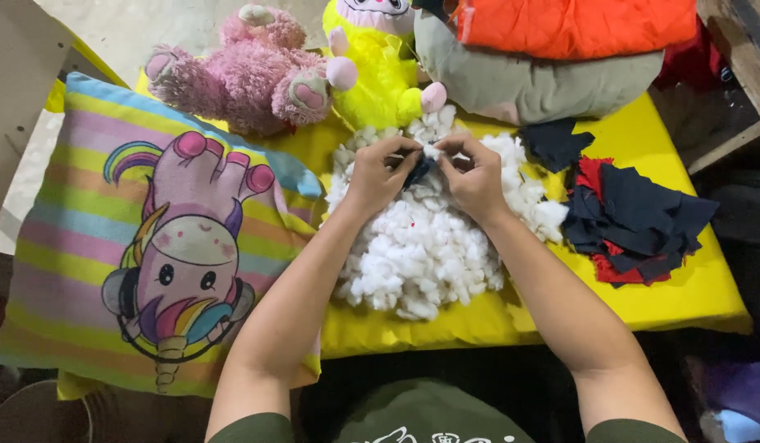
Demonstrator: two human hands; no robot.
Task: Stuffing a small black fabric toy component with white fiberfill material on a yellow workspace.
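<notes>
Step in hand: both hands meet over the pile of white stuffing (421,238), working a small dark fabric piece (418,171) between the fingertips; it looks like stuffing being pushed into it or the piece being pulled open, though which cannot be told.
Left hand (377,174): pinched shut on the near-left side of the dark fabric piece, a wisp of white stuffing at the fingertips.
Right hand (475,179): pinched on the piece's other side, touching the left hand's fingertips.
Where the piece is: held just above the far part of the stuffing pile, mid-bench (683,303).
Nearby: heap of dark and red fabric scraps (634,221) toward the right edge; unicorn cushion (150,246) at the left edge; pink plush toy (249,70) and yellow plush toy (380,70) along the far edge.
Next move calls for: by my judgement, a steady two-handed pinch and small finger work, since the piece is limp and the stuffing clings.
</notes>
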